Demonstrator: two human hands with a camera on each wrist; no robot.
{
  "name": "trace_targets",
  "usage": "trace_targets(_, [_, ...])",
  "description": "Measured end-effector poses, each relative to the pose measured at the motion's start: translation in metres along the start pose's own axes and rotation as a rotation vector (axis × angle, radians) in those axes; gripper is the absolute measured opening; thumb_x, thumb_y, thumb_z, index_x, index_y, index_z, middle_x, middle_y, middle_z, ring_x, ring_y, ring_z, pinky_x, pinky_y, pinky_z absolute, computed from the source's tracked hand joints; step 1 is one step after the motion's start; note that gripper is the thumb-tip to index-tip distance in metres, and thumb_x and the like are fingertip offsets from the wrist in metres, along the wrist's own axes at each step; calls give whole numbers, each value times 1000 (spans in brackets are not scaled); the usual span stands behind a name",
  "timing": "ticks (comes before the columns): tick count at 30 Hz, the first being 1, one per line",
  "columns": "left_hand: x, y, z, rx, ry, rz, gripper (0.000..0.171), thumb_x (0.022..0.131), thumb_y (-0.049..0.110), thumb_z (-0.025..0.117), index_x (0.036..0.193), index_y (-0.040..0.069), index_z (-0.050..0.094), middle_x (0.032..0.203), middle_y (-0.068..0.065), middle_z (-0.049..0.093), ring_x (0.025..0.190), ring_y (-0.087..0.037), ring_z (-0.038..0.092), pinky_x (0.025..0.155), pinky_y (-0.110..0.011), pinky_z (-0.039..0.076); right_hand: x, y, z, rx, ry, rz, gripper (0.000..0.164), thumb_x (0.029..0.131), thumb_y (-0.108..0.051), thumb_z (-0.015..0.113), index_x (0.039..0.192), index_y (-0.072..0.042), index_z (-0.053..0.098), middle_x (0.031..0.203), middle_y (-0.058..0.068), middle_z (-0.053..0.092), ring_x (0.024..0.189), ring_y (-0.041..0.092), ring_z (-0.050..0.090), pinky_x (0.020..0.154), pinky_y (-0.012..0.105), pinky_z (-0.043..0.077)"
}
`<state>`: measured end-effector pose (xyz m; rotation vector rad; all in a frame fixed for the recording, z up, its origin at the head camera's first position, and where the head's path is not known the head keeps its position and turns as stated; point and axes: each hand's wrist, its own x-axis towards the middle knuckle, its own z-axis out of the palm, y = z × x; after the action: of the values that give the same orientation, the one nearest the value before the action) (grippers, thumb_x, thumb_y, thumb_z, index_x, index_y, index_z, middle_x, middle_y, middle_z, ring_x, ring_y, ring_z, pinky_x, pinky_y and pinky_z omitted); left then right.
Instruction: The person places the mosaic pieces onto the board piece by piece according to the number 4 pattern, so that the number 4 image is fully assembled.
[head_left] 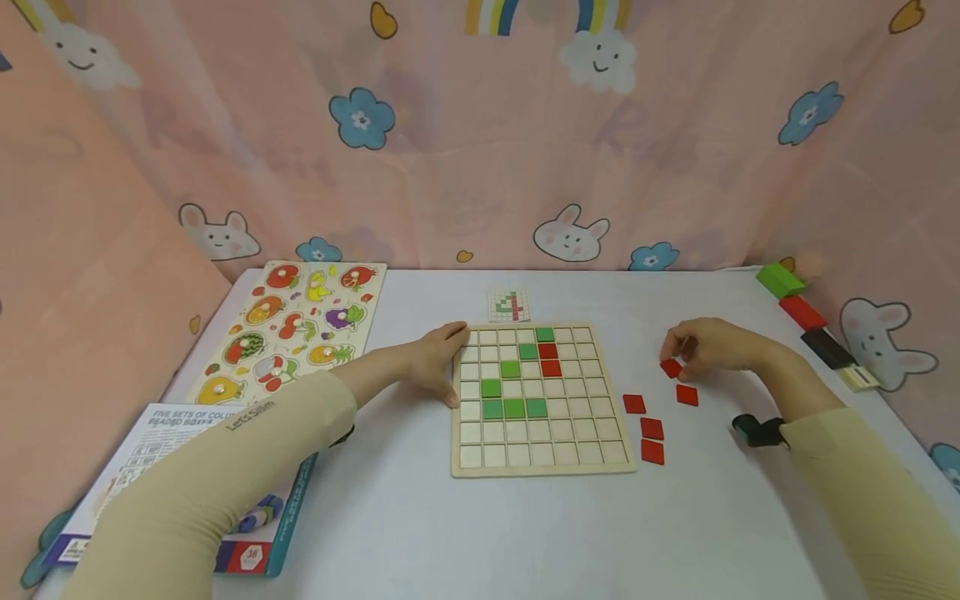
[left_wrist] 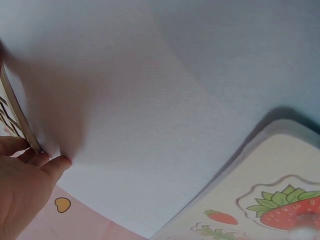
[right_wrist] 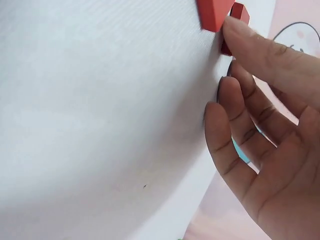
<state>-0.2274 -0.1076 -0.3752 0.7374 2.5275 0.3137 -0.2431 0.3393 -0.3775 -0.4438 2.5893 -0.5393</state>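
A wooden grid board (head_left: 543, 477) lies flat on the white table, with several green tiles (head_left: 513, 407) and two red tiles (head_left: 549, 351) in its squares. My left hand (head_left: 433, 361) rests against its left edge, fingers at the far corner and thumb lower down. In the left wrist view, the left hand (left_wrist: 25, 185) touches the board's edge (left_wrist: 20, 112). To the right of the board, my right hand (head_left: 708, 346) pinches a red tile (head_left: 671, 367) close to the table. The right wrist view shows the right hand's thumb (right_wrist: 265, 55) against a red tile (right_wrist: 227, 46).
Loose red tiles (head_left: 652, 429) lie right of the board. Behind it is a small pattern card (head_left: 508, 306). A fruit picture board (head_left: 296, 321) and a box (head_left: 277, 550) are on the left. Green, red, black and pale stacks (head_left: 802, 312) line the right edge.
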Motion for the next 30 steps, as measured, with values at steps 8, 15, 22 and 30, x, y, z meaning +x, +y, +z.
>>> trace_targets(8, [2, -2, 1, -4, -6, 1, 122, 74, 36, 87, 157, -5, 7, 166, -22, 4, 155, -41, 10, 128, -48, 17, 12, -22, 0, 21, 54, -39, 14, 84, -18, 77, 90, -13, 66, 83, 2, 63, 86, 19, 53, 73, 28, 48])
trace_targets(15, [0, 0, -2, -21, -13, 6, 120, 75, 34, 86, 156, -6, 8, 166, -22, 4, 155, -40, 9, 128, -48, 15, 22, -69, 14, 119, 95, -189, 11, 87, -15, 74, 95, -13, 68, 80, 1, 62, 82, 16, 55, 72, 24, 47])
trace_targets(22, [0, -1, -1, -23, -15, -3, 120, 75, 34, 86, 157, -4, 6, 167, -21, 1, 156, -39, 6, 129, -46, 14, 34, -118, 40, 151, 42, -323, 11, 87, -15, 75, 95, -13, 68, 80, 1, 61, 80, 15, 55, 70, 21, 48])
trace_targets(30, [1, -2, 1, -13, -14, -15, 122, 74, 36, 86, 158, -2, 6, 167, -20, 1, 156, -39, 7, 128, -46, 16, 41, -135, 55, 121, 69, -319, 10, 84, -13, 78, 88, -14, 68, 78, 0, 62, 76, 15, 54, 67, 23, 48])
